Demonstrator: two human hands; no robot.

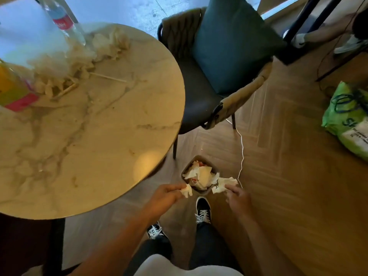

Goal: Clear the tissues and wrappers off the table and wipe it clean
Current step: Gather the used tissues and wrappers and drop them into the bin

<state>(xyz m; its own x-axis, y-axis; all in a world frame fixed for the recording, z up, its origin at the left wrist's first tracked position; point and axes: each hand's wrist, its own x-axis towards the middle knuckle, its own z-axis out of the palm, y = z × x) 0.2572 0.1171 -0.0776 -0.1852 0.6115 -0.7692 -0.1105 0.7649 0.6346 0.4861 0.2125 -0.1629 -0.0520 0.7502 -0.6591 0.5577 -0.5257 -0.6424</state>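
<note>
A round marble table (95, 140) fills the left. Crumpled tissues and wrappers (65, 62) lie heaped at its far side, with thin wooden sticks (108, 76) among them. On the floor by the table's edge stands a small bin (205, 191) stuffed with white paper. My left hand (169, 196) pinches a crumpled tissue (186, 191) just left of the bin. My right hand (238, 197) holds another crumpled tissue (223, 185) over the bin's right rim.
A water bottle (63, 20) and a yellow-green bottle with pink label (12, 88) stand on the table. A dark chair with a teal cushion (229, 42) sits beyond the bin. A white cable (242, 152) and a green bag (348, 118) lie on the wooden floor.
</note>
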